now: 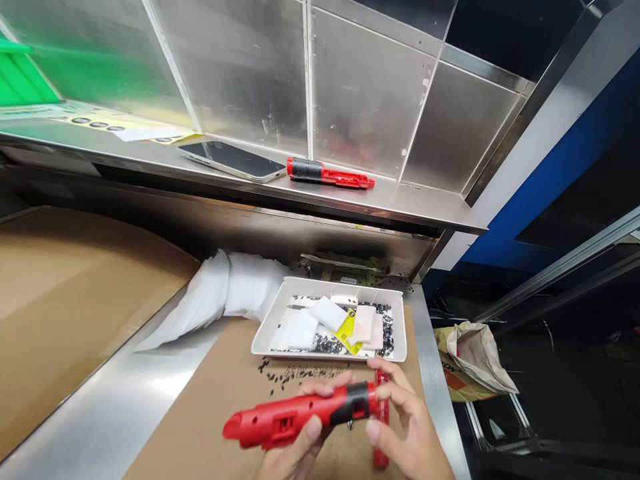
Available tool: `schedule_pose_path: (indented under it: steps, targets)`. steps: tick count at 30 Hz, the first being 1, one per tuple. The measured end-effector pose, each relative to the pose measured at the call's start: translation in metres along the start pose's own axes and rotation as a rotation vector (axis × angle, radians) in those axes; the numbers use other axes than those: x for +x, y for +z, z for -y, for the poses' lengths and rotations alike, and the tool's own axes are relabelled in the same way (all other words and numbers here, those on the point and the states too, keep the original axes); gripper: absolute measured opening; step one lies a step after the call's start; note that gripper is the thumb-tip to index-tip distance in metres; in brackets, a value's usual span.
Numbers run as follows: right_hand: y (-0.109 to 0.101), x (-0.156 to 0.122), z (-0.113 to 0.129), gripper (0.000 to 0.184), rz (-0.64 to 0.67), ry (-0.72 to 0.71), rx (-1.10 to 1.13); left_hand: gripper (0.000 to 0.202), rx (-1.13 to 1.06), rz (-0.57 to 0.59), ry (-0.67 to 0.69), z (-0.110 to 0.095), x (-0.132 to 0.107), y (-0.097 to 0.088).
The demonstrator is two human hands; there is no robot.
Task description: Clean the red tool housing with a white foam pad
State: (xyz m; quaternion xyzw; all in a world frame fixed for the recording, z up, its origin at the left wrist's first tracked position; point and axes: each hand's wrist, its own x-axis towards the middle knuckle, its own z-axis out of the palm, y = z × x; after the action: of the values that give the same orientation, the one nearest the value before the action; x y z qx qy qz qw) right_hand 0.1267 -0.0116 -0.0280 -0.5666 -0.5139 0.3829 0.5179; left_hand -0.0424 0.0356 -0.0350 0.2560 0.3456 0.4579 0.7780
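Head view: cardboard (215, 413) covers a steel bench (115, 413) under a shelf (350, 200). Both hands, left (295, 447) and right (405, 427), grip a red-and-black tool (300, 415) closed-fingered.

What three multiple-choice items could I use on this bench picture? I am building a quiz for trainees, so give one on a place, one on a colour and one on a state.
1. Where does the phone lie?
A. on the metal shelf
B. in the white tray
C. on the brown cardboard

2. What colour is the collar on the red tool in the hands?
A. green
B. black
C. yellow

3. How is that tool held?
A. it lies alone on the cardboard
C. only the right hand grips it
B. both the left hand and the right hand grip it

Answers: 1 A, it rests beside a second red tool up there; 2 B, a black band sits near the right hand; 3 B, fingers of both hands close on it.
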Motion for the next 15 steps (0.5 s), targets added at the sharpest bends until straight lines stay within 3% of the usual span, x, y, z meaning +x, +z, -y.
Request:
schedule_pose_path:
  steps: [6, 11, 15]
  targets:
    - [0.008, -0.003, -0.003, 0.020, -0.188, -0.118, -0.159, 0.022, -0.350, 0.014, -0.219, 0.003, 0.011, -0.012]
    - [0.026, -0.005, -0.007, 0.021, -0.104, -0.168, -0.283, 0.021, -0.381, 0.075, -0.283, 0.017, 0.017, -0.024]
    - [0.038, -0.009, -0.009, 0.023, -0.203, -0.165, -0.267, 0.018, -0.445, 0.127, -0.329, 0.021, 0.020, -0.026]
